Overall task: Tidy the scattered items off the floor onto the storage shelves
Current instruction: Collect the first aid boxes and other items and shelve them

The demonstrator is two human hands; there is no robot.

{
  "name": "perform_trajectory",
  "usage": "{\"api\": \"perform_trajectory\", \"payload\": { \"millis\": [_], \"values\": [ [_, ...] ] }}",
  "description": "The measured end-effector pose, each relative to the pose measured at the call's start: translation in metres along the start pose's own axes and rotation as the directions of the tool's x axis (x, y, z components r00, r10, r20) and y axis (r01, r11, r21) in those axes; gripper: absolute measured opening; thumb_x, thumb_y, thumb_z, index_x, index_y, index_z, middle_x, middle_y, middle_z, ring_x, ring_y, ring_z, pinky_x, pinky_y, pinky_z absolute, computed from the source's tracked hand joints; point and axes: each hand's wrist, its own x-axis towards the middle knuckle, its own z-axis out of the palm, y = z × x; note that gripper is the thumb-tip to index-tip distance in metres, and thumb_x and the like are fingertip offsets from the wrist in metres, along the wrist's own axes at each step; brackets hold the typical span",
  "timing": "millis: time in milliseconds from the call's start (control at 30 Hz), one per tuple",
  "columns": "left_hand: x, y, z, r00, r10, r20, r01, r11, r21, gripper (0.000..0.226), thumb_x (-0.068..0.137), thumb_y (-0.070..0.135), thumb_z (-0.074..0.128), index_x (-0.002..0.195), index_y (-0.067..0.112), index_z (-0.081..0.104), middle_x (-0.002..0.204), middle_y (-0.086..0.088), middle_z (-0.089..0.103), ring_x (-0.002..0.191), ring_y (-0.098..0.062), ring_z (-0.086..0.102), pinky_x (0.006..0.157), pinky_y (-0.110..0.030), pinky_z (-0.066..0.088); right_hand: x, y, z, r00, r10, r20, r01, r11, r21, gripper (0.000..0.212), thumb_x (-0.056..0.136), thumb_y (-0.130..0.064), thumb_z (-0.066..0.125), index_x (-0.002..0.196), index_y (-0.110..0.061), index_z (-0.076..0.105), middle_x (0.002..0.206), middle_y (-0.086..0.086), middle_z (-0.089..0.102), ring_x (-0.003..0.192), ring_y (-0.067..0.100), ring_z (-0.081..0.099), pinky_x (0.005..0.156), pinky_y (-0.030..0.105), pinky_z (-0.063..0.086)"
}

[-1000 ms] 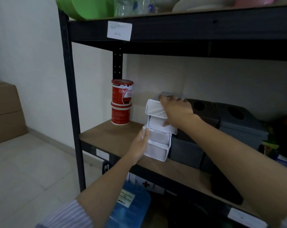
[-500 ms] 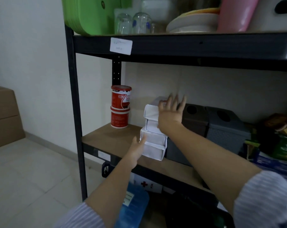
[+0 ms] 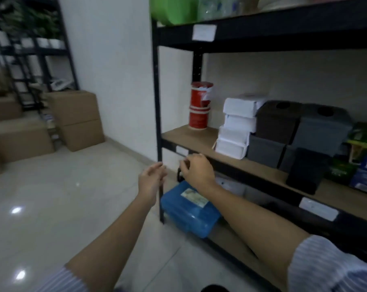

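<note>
Four white boxes sit stacked on the middle shelf of the black storage rack, the upper two set a little further back than the lower two, so the stack leans in steps. Their faces are plain white and somewhat blurred. Just left of the stack stand two red cans, one on the other, near the rack's back post. Touching the stack on its right are dark grey bins, piled two high, with coloured packets beyond them. Below and in front of the stack, a blue plastic case juts out from the bottom shelf. Both hands hang in the air in front of the shelf edge, below the stack and apart from it. The left hand has a loose, open grip, holding nothing; the right hand is lightly curled, also holding nothing. Cardboard cartons stand on the floor far left of the stack.
</note>
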Motion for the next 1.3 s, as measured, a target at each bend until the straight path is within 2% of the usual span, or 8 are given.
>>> {"api": "perform_trajectory", "payload": {
  "millis": [200, 300, 467, 633, 933, 1067, 1167, 1300],
  "values": [
    [-0.051, -0.014, -0.144, 0.985, 0.05, -0.165, -0.003, 0.963, 0.269, 0.021, 0.091, 0.008, 0.066, 0.111, 0.003, 0.062, 0.09, -0.01, 0.067, 0.08, -0.019, 0.065, 0.069, -0.024, 0.054, -0.064, -0.081, 0.09, 0.977, -0.006, 0.211, -0.056, 0.955, 0.29, 0.043, 0.096, -0.032, 0.053, 0.057, -0.012, 0.05, 0.057, 0.003, 0.053, 0.059, 0.022, 0.052, 0.054, 0.033, 0.036],
    [-0.076, -0.032, -0.207, 0.961, 0.012, -0.276, 0.08, 0.945, 0.318, 0.016, 0.092, 0.013, 0.065, 0.104, 0.003, 0.063, 0.09, -0.012, 0.068, 0.075, -0.019, 0.065, 0.064, -0.025, 0.055, -0.1, -0.11, 0.143, 0.931, -0.037, 0.363, -0.081, 0.949, 0.306, 0.052, 0.099, -0.043, 0.046, 0.064, -0.008, 0.06, 0.064, 0.004, 0.063, 0.062, 0.021, 0.059, 0.057, 0.034, 0.048],
    [-0.115, -0.081, -0.302, 0.88, -0.05, -0.473, 0.228, 0.917, 0.327, 0.024, 0.096, 0.029, 0.06, 0.1, 0.006, 0.064, 0.087, -0.006, 0.07, 0.071, -0.016, 0.066, 0.057, -0.025, 0.051, -0.161, -0.153, 0.22, 0.775, -0.208, 0.596, -0.078, 0.905, 0.417, 0.054, 0.102, -0.043, 0.04, 0.073, -0.007, 0.068, 0.064, -0.004, 0.062, 0.065, 0.02, 0.063, 0.068, 0.034, 0.053],
    [-0.179, -0.139, -0.375, 0.74, -0.09, -0.667, 0.326, 0.915, 0.238, 0.017, 0.099, 0.016, 0.055, 0.094, 0.004, 0.065, 0.079, -0.007, 0.067, 0.064, -0.015, 0.06, 0.052, -0.018, 0.049, -0.233, -0.177, 0.296, 0.565, -0.309, 0.765, -0.131, 0.881, 0.454, 0.034, 0.097, -0.035, 0.054, 0.079, -0.009, 0.067, 0.076, 0.006, 0.07, 0.072, 0.026, 0.066, 0.073, 0.04, 0.056],
    [-0.283, -0.219, -0.453, 0.585, -0.157, -0.796, 0.46, 0.872, 0.166, 0.02, 0.099, 0.011, 0.053, 0.08, 0.006, 0.058, 0.074, -0.009, 0.058, 0.066, -0.014, 0.054, 0.053, -0.014, 0.044, -0.356, -0.217, 0.372, 0.299, -0.429, 0.853, -0.004, 0.893, 0.45, 0.028, 0.093, -0.03, 0.059, 0.085, -0.004, 0.066, 0.081, 0.009, 0.066, 0.074, 0.019, 0.058, 0.067, 0.029, 0.044],
    [-0.316, -0.251, -0.47, 0.433, -0.156, -0.888, 0.578, 0.804, 0.14, 0.029, 0.098, 0.014, 0.053, 0.069, 0.017, 0.05, 0.071, -0.002, 0.05, 0.07, -0.017, 0.048, 0.069, -0.032, 0.041, -0.392, -0.243, 0.397, 0.266, -0.378, 0.887, -0.092, 0.906, 0.414, 0.028, 0.091, -0.017, 0.056, 0.065, -0.007, 0.05, 0.068, 0.011, 0.054, 0.068, 0.022, 0.057, 0.063, 0.038, 0.052],
    [-0.352, -0.278, -0.473, 0.298, -0.201, -0.933, 0.587, 0.81, 0.013, 0.01, 0.095, 0.016, 0.056, 0.094, 0.012, 0.065, 0.092, -0.008, 0.06, 0.093, -0.027, 0.056, 0.078, -0.031, 0.043, -0.419, -0.263, 0.415, 0.229, -0.323, 0.918, -0.121, 0.927, 0.356, 0.024, 0.086, -0.012, 0.054, 0.062, -0.008, 0.051, 0.072, 0.014, 0.058, 0.073, 0.028, 0.062, 0.068, 0.039, 0.056],
    [-0.386, -0.292, -0.485, 0.286, -0.306, -0.908, 0.551, 0.828, -0.105, 0.023, 0.096, 0.013, 0.054, 0.073, 0.017, 0.05, 0.076, -0.004, 0.047, 0.075, -0.025, 0.048, 0.073, -0.032, 0.039, -0.451, -0.278, 0.43, 0.205, -0.358, 0.911, 0.076, 0.934, 0.35, 0.017, 0.089, -0.02, 0.058, 0.077, -0.01, 0.051, 0.09, 0.014, 0.058, 0.091, 0.028, 0.06, 0.069, 0.025, 0.036]
  ]
}}
